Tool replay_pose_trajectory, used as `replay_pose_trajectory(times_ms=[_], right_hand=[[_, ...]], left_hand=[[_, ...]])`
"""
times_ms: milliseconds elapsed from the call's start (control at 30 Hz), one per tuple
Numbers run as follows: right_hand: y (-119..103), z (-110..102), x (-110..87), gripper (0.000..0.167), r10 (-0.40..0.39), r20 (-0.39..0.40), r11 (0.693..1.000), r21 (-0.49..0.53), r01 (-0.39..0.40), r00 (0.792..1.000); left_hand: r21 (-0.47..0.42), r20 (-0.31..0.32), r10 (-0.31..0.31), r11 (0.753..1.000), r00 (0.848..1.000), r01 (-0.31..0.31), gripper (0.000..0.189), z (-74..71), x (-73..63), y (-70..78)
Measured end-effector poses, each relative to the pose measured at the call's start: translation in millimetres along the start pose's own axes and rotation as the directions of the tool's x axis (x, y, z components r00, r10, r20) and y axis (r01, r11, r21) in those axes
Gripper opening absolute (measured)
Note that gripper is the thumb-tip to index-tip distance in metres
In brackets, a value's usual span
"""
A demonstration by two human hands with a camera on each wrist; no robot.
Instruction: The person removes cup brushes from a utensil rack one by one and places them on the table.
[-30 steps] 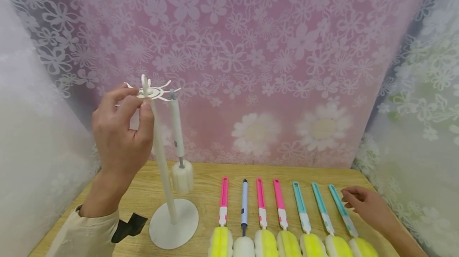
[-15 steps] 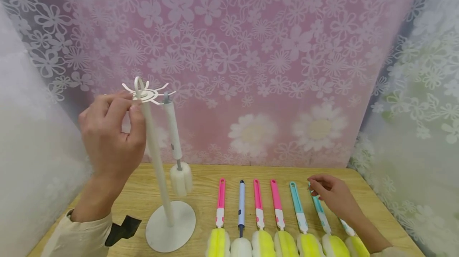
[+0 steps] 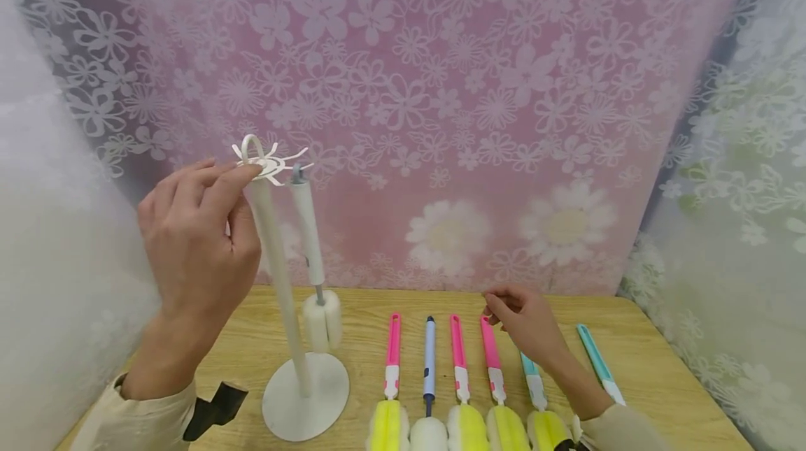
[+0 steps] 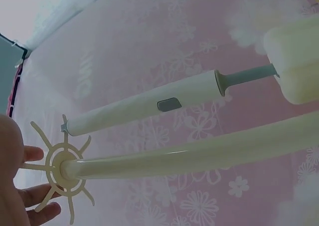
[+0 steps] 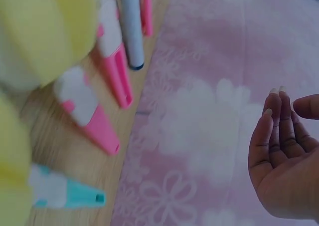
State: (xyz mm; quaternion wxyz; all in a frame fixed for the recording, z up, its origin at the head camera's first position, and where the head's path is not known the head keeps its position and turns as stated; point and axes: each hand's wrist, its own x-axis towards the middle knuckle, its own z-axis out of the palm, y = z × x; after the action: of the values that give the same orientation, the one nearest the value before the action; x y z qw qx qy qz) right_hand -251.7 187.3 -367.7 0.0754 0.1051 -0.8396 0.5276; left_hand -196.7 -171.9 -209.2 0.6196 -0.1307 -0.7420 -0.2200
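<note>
My left hand (image 3: 198,227) is at the top of a white hook stand (image 3: 277,255), holding the ring of hooks at its near-left side, index finger over the ring and thumb lower. In the left wrist view the fingers (image 4: 42,193) lie behind the hook ring (image 4: 79,168). A white bottle brush (image 3: 307,231) with a grey neck and pale sponge head hangs from a right-hand hook. My right hand (image 3: 529,318), fingers loosely bent and holding nothing, overlaps the handle end of a pink bottle brush (image 3: 491,353). The right wrist view shows that hand (image 5: 286,161) bare.
On the wooden table (image 3: 667,360) bottle brushes lie in a row: pink ones (image 3: 393,346), a lavender one (image 3: 429,353) and turquoise ones (image 3: 595,353), mostly with yellow-and-white sponge heads. A floral pink backdrop (image 3: 441,87) stands behind, with white cloth at both sides.
My right hand has swept left along the brush handles, from the rightmost turquoise one to a pink one. My left index finger has slid over the ring from its earlier pinch.
</note>
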Motion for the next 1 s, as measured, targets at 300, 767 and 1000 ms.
replay_pose_trajectory(times_ms=[300,767,1000], right_hand=[[-36.0,42.6,13.7,0.021,-0.084,0.076,0.993,0.087,0.077,0.994],[-113.4,115.8,23.3,0.032,-0.351,0.089,0.913,0.251,0.32,0.932],[-142.6,144.9,26.4,0.043,-0.381,0.06,0.902,0.243,0.357,0.923]], left_hand=[[0.051,0.074,0.057,0.997,0.996,-0.06,0.04,-4.8,-2.5,6.1],[0.071,0.046,0.018,0.997,0.999,-0.021,0.039,-2.5,0.3,10.6],[0.058,0.001,-0.001,0.998,1.0,0.001,0.038,3.1,-1.5,14.0]])
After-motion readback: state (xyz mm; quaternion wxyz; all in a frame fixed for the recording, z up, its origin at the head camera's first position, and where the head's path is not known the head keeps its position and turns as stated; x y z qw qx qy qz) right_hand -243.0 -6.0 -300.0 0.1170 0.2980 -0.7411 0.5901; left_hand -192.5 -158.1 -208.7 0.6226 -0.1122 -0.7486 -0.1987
